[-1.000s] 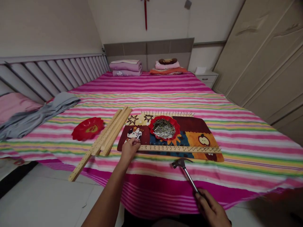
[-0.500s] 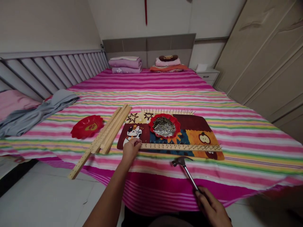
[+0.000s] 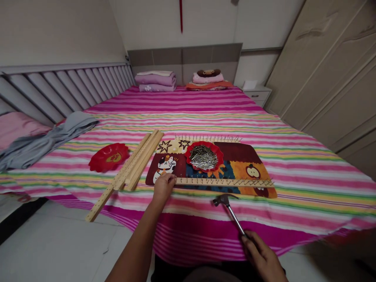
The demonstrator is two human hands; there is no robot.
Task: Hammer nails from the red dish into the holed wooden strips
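My left hand (image 3: 163, 188) is closed in a pinch at the left end of a wooden strip (image 3: 223, 181). Whatever the fingertips hold is too small to make out. Several nails stand up along this strip, many of them leaning at its right end. In my right hand (image 3: 263, 254) is a claw hammer (image 3: 233, 213), gripped by its dark handle, its head below the strip and apart from it. Beneath the strip lies a patterned mat (image 3: 243, 150) with a cat picture. A red scalloped dish (image 3: 188, 157) full of loose nails (image 3: 204, 157) rests on the mat.
Another nailed strip (image 3: 208, 138) lies along the mat's far edge. Wooden strips with holes (image 3: 129, 166) lie to the left, one jutting over the bed's edge. Beside them is a second red dish (image 3: 108, 157). Grey clothing (image 3: 67, 127) and folded bedding (image 3: 157, 80) lie farther off.
Both hands, the hammer and the nailed strip have stayed almost in place. Only a slight shift of the view shows.
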